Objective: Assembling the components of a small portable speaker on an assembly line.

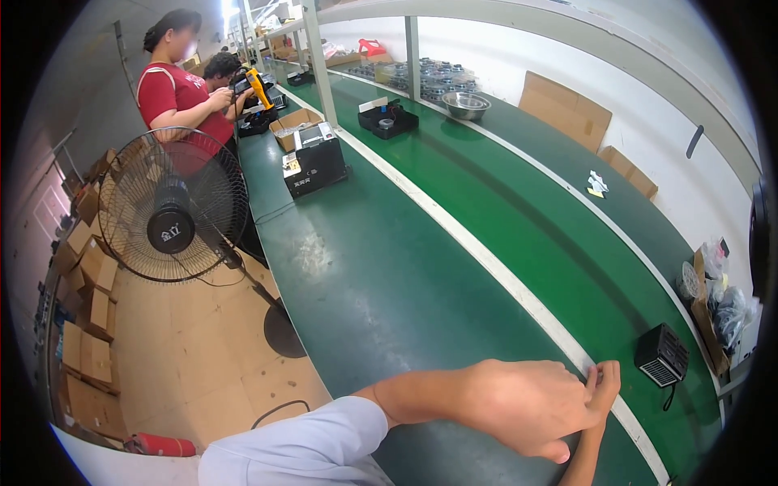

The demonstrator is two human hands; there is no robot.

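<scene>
Left hand (527, 405) lower centre, knuckles up, covering most of right hand (604, 385); both grips hidden, cannot tell. Small black vented box (662, 355) just right on green conveyor belt (389, 267). Black pedestal fan (172, 212) at left.

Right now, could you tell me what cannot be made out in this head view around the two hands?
- Right hand: mostly hidden behind the left hand; only fingertips show, so its grip is unclear.
- Whatever sits between the fingers: too small and covered.
- Right forearm: cut off by the lower edge.
- Small black vented box on the green conveyor belt: its cable end runs out of sight.
</scene>
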